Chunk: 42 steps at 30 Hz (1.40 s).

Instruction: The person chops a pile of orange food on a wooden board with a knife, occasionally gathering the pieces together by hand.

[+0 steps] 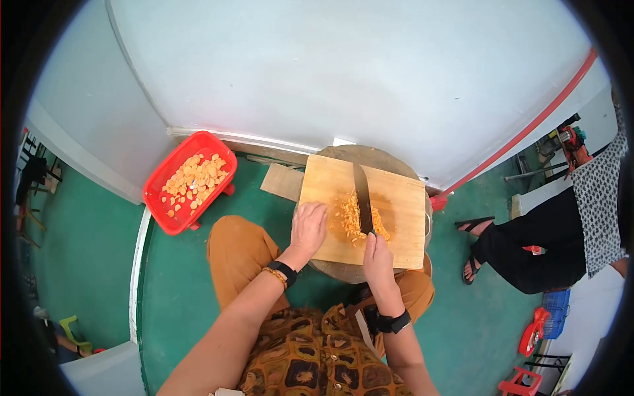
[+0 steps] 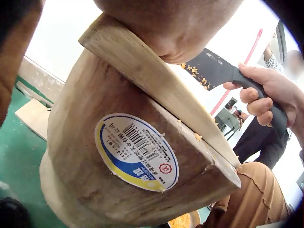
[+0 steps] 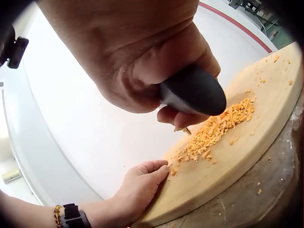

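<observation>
Near the centre of the head view, the right hand (image 1: pixel 378 259) is gripping the handle of a black knife (image 1: pixel 362 198), fingers closing narrowly around it. The blade is pointing toward the top of the frame and lying across chopped orange pieces (image 1: pixel 350 214), which are spreading over the middle of a wooden cutting board (image 1: pixel 408 247). The left hand (image 1: pixel 309 228) is resting on the board's left edge, holding no tool, its fingers relaxing against the wood.

The board is sitting on a round wooden stump (image 1: pixel 380 157), which is showing an oval barcode label (image 2: pixel 137 153) in the left wrist view. At left of centre in the head view, a red plastic basin (image 1: pixel 173 226) is holding flat orange slices (image 1: pixel 198 177). At the right, another person (image 1: pixel 538 237) in black trousers and sandals is standing on the green floor (image 1: pixel 456 317).
</observation>
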Tool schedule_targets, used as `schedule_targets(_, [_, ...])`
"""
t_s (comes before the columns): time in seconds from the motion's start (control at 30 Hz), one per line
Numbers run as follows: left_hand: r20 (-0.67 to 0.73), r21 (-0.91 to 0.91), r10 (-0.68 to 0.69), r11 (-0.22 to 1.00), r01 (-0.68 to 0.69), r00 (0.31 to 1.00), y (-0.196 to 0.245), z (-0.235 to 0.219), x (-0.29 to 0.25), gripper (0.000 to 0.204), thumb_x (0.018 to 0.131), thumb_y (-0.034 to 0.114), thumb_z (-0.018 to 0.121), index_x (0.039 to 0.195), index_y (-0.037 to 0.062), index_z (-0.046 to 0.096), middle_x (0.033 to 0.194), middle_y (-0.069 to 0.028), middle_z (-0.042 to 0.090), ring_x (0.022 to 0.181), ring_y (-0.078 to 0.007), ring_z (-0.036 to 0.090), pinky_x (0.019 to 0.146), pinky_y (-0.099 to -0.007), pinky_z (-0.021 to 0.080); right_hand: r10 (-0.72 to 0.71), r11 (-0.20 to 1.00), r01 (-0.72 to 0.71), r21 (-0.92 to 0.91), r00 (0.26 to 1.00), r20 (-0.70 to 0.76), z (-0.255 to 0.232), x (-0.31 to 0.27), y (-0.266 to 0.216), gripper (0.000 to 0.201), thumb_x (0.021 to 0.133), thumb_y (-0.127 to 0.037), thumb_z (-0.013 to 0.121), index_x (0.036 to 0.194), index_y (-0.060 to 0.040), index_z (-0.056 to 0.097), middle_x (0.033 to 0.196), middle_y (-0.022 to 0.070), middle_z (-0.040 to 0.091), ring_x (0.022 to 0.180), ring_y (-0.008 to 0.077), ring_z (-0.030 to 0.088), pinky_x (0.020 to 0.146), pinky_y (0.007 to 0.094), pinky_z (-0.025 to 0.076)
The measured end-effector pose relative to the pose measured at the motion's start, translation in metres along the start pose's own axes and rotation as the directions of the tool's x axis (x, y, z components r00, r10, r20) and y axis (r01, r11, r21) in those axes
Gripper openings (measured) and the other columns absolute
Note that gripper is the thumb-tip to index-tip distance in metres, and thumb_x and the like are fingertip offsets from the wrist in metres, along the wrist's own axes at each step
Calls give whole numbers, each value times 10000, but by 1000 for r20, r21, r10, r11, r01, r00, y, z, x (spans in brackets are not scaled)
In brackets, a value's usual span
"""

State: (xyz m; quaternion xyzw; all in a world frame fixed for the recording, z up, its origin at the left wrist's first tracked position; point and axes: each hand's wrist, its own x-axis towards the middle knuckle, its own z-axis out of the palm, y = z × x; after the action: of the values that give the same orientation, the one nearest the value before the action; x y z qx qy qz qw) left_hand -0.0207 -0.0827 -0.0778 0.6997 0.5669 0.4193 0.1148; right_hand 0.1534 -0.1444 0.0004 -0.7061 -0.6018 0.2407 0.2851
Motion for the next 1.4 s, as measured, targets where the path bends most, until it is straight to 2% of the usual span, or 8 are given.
schedule_targets(0.27, [17,22,-33,999,33,999,0,2,-1,212,863,90,600,1069,51,638,1034,-115,600,1027,-321,520,902,-423,424,-20,998,24,-65,998,67,11,-8,19,300,1019,-250,430,918,22,510,753,320,584,725,518,570,620,556,444])
schedule_targets(0.37, [-11,13,16,1000,-16,1000,-2,3,1,209,869,95,596,1069,52,640,1024,-117,594,1011,-325,513,889,-426,425,-47,997,50,-52,997,58,8,-6,23,297,1017,-248,434,911,20,503,739,318,584,712,524,566,617,568,444])
schedule_targets(0.47, [8,37,9,999,-9,1000,-1,1,0,211,868,100,599,1070,58,642,1031,-114,589,1009,-325,509,892,-424,423,-23,999,25,-43,998,56,-3,-8,5,304,1018,-250,434,899,22,497,741,322,583,719,522,568,622,566,446])
schedule_targets(0.57, [29,55,-40,998,39,999,5,-1,2,203,851,77,618,1047,38,653,1015,-130,599,997,-329,528,883,-409,431,-64,997,66,-45,997,44,9,-5,20,309,1020,-253,428,899,22,496,748,323,586,727,521,572,626,565,449])
schedule_targets(0.7, [3,44,3,999,-3,1000,2,0,1,209,850,78,618,1053,44,655,1015,-125,599,997,-327,529,880,-409,433,-34,996,40,-85,997,76,7,-2,22,321,1023,-261,419,898,24,497,746,323,585,721,520,571,621,558,450])
schedule_targets(1.17, [10,31,-18,999,18,1000,1,1,0,206,856,88,620,1055,47,652,1010,-115,598,996,-322,526,882,-412,434,-51,995,53,-83,998,28,-1,0,5,320,1017,-270,435,901,18,511,738,321,591,711,512,583,616,560,460])
schedule_targets(1.27, [12,19,-18,1000,18,1000,0,1,1,201,860,89,616,1053,46,649,1003,-115,599,992,-322,525,881,-412,432,-35,990,40,-136,998,43,15,2,24,319,1017,-272,435,898,15,512,738,321,590,711,514,580,616,561,459])
schedule_targets(1.4, [7,30,-8,1000,8,1000,2,-1,1,195,863,92,612,1048,46,650,996,-114,600,988,-323,524,880,-412,432,-38,993,45,-113,998,59,6,1,15,323,1018,-269,434,888,18,507,737,320,590,710,515,578,614,561,456])
